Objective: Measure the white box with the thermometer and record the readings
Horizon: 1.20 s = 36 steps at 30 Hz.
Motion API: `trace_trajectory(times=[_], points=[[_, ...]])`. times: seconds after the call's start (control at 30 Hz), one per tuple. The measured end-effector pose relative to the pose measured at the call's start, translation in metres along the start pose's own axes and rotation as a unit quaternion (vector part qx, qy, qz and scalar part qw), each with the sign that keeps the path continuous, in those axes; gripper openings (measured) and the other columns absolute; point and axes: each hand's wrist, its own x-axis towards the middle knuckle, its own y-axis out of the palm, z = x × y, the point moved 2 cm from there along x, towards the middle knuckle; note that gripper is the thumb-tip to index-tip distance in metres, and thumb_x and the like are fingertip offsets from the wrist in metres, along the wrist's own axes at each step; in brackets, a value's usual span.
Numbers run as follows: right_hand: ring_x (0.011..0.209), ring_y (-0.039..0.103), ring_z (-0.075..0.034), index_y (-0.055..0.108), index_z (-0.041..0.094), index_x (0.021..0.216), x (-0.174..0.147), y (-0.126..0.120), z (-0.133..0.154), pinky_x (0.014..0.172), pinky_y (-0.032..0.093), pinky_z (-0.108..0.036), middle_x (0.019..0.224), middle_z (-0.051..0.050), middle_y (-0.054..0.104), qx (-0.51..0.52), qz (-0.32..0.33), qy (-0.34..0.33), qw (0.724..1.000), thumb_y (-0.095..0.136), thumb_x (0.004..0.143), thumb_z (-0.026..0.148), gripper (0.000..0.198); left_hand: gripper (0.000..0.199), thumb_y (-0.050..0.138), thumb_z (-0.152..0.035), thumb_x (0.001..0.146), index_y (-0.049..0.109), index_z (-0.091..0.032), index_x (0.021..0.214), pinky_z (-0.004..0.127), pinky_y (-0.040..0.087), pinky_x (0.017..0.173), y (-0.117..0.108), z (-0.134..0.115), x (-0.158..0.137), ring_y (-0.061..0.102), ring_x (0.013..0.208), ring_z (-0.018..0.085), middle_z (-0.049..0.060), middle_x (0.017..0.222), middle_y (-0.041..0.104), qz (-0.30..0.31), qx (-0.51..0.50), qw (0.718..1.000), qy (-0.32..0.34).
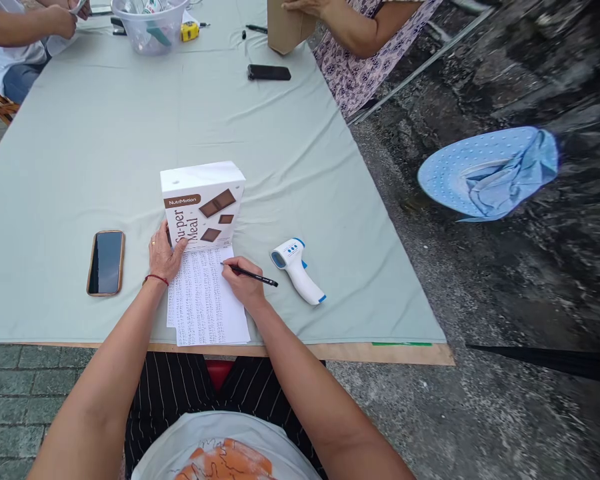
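One white box (213,217) printed in brown, left fingers (181,246) clamped on it; right fingers (238,263) pinching black pen (256,275).

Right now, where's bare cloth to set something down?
Bare cloth: between the white box and plastic tub; left of the brown-edged phone; right of the thermometer gun. Crowded: around left hand and right hand, with box, papers and pen bunched together.

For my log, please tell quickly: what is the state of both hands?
Left hand: holding white box by its lower corner.
Right hand: closed, holding black pen.
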Motion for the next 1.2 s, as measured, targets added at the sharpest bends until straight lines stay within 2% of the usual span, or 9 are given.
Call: trace_trajectory(times=[0.6,0.87,1.03,1.1,1.2], points=[[0.060,0.057,-0.016,0.065,0.022,0.067,0.000,-0.001,-0.001,0.062,0.048,-0.031,0.063,0.000,0.065,-0.004,-0.022,0.012,1.000,0.051,0.069,0.032,0.017,0.082,0.032,-0.078,0.088,0.038,-0.018,0.144,0.049,0.041,0.100,0.001,0.000,0.000,0.054,0.119,0.033,0.016,0.128,0.061,-0.013,0.006,1.000,0.016],[0.060,0.057,-0.016,0.063,0.022,0.067,-0.001,0.001,-0.004,0.061,0.048,-0.030,0.063,0.001,0.064,-0.014,-0.018,-0.018,1.000,0.051,0.070,0.029,0.014,0.084,0.031,-0.080,0.086,0.041,-0.019,0.142,0.052,0.039,0.102,0.000,-0.001,0.000,0.052,0.122,0.034,0.016,0.132,0.059,-0.004,-0.010,1.000,0.008],[0.062,0.057,-0.016,0.062,0.022,0.074,-0.001,-0.003,-0.007,0.062,0.049,-0.030,0.067,0.000,0.063,-0.045,-0.050,-0.065,0.996,0.050,0.077,0.025,0.013,0.082,0.027,-0.079,0.088,0.041,-0.019,0.142,0.051,0.038,0.103,0.001,0.000,0.001,0.051,0.123,0.033,0.016,0.135,0.058,-0.008,-0.015,1.000,0.009],[0.073,0.060,-0.018,0.064,0.022,0.084,-0.002,-0.010,-0.008,0.070,0.051,-0.032,0.077,-0.002,0.064,-0.073,-0.061,-0.112,0.989,0.048,0.085,0.025,0.016,0.081,0.025,-0.078,0.089,0.040,-0.019,0.143,0.050,0.038,0.103,0.001,0.000,0.001,0.051,0.123,0.033,0.016,0.135,0.057,-0.008,-0.019,1.000,0.009],[0.090,0.059,-0.021,0.065,0.022,0.102,-0.002,-0.021,-0.013,0.078,0.051,-0.035,0.093,-0.007,0.063,-0.154,-0.025,-0.171,0.973,0.042,0.092,0.020,0.025,0.082,0.024,-0.079,0.089,0.039,-0.019,0.143,0.049,0.037,0.103,0.001,0.000,0.001,0.052,0.122,0.032,0.015,0.134,0.058,-0.003,-0.026,1.000,0.004]])
